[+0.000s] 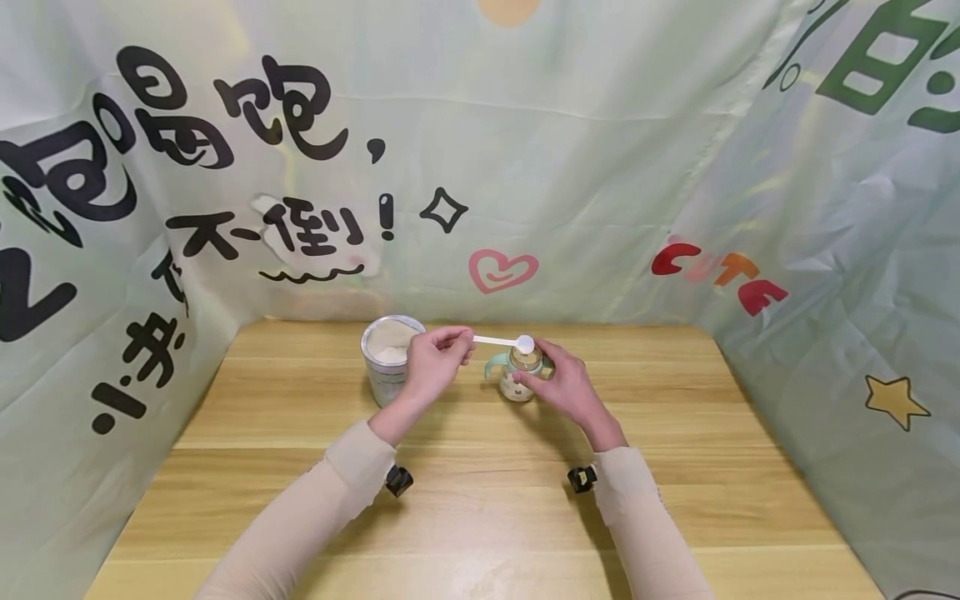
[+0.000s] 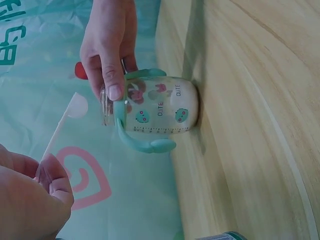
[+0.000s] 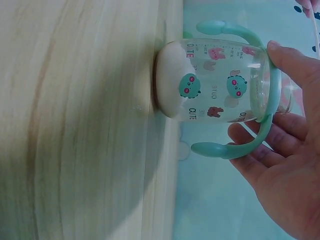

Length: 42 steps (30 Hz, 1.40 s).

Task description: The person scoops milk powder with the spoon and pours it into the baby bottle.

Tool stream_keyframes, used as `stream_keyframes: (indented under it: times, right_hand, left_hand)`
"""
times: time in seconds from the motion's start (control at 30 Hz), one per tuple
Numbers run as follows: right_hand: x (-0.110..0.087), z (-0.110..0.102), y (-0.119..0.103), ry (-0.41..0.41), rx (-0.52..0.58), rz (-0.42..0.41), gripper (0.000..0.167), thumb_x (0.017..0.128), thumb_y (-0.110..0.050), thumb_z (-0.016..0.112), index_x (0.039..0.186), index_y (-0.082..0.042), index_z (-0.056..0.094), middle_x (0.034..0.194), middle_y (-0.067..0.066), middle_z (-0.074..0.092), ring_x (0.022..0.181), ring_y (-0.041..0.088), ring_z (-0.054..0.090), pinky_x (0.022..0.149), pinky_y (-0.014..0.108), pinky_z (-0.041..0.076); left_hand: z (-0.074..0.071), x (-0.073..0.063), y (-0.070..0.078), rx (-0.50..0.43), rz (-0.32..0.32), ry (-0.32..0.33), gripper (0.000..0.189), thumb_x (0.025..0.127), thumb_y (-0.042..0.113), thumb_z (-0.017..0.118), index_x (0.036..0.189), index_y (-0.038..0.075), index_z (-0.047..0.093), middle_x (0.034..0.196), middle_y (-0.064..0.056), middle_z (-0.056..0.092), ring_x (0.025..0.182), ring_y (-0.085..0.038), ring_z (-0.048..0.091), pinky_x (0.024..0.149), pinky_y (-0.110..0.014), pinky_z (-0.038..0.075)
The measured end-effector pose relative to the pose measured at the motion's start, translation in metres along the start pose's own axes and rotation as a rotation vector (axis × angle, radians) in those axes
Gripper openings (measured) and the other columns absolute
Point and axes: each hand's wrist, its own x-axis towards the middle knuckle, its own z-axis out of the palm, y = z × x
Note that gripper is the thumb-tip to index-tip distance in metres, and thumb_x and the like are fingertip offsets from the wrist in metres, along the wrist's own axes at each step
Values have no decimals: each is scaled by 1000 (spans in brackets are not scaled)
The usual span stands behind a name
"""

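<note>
My left hand [image 1: 433,362] pinches the thin handle of a white measuring scoop [image 1: 524,344]. The scoop's bowl is over the mouth of a clear baby bottle [image 2: 160,107], a little above it in the left wrist view. That bottle stands upright on the table, uncapped, with two mint-green handles [image 3: 235,150] and small printed animal faces. Pale powder [image 3: 171,80] lies in its bottom. My right hand [image 1: 567,385] grips the bottle round its neck and green collar, thumb on the near side. What the scoop's bowl holds is hidden.
An uncovered can [image 1: 386,385] of pale powder stands left of the bottle, partly behind my left hand. Printed cloth [image 1: 585,192] walls the wooden table [image 1: 495,517] at the back and both sides. Small black devices [image 1: 581,479] sit at both wrists.
</note>
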Motion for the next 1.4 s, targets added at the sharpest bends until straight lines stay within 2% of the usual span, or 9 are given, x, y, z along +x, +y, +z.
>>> stream_keyframes:
  times: [0.07, 0.27, 0.47, 0.53, 0.7, 0.77, 1.07, 1.3, 1.4]
  right_hand:
    - [0, 0, 0, 0, -2, -2, 77, 92, -39, 82, 153, -3, 51, 150, 22, 60, 140, 41, 56, 118, 58, 44]
    - [1, -1, -1, -3, -4, -21, 75, 92, -38, 82, 153, -5, 52, 149, 20, 61, 139, 39, 56, 116, 58, 46]
    - [4, -2, -3, -6, 2, -43, 72, 92, -37, 82, 151, -7, 54, 144, 18, 64, 133, 37, 62, 110, 55, 51]
    - [5, -2, -4, -6, 3, -49, 72, 92, -36, 83, 151, -7, 54, 145, 18, 64, 132, 38, 62, 110, 55, 52]
    - [10, -3, -11, 4, -12, -92, 72, 92, -35, 83, 150, -2, 55, 146, 21, 63, 135, 41, 60, 111, 57, 50]
    - [12, -3, -14, 2, -13, -99, 73, 92, -36, 82, 149, -1, 55, 146, 22, 63, 136, 40, 60, 112, 57, 49]
    - [21, -5, -28, -37, 1, -102, 75, 93, -42, 81, 153, -6, 52, 148, 20, 62, 138, 38, 59, 111, 57, 50]
    - [25, -4, -39, -65, -11, -97, 77, 94, -43, 80, 154, -7, 51, 150, 18, 60, 139, 38, 57, 114, 57, 48]
    - [27, -4, -44, -80, -16, -95, 77, 94, -44, 80, 155, -8, 50, 151, 16, 60, 141, 36, 55, 115, 56, 47]
  left_hand:
    - [-1, 0, 1, -7, -3, 0, 22, 99, 8, 70, 111, -10, 76, 91, -21, 79, 81, -33, 76, 64, -20, 60]
    - [-3, 1, 4, -29, 1, 16, 18, 98, 7, 71, 107, -7, 78, 89, -19, 79, 72, -12, 72, 65, -21, 61]
    - [-7, 1, 7, -30, 20, 34, 15, 98, 5, 71, 104, -6, 79, 90, -23, 79, 71, -12, 72, 65, -21, 61]
    - [-9, 1, 8, -19, 28, 35, 15, 98, 5, 70, 104, -5, 79, 92, -25, 78, 74, -19, 74, 64, -21, 60]
    - [-18, 1, 13, -9, 31, 40, 16, 100, 7, 69, 107, -5, 79, 97, -28, 77, 74, -17, 73, 66, -20, 60]
    - [-22, 1, 15, -18, 22, 46, 17, 100, 7, 69, 107, -5, 78, 98, -29, 77, 71, -8, 71, 66, -20, 60]
    - [-42, 5, 22, -19, 16, 90, 21, 100, 7, 69, 110, -9, 76, 92, -20, 78, 73, -12, 71, 66, -20, 60]
    - [-58, 5, 26, -32, -3, 133, 23, 100, 9, 71, 113, -9, 76, 101, -29, 77, 71, -8, 71, 69, -19, 61]
    - [-65, 5, 26, -14, -13, 147, 23, 100, 11, 71, 114, -7, 76, 100, -25, 78, 73, -8, 72, 70, -19, 61]
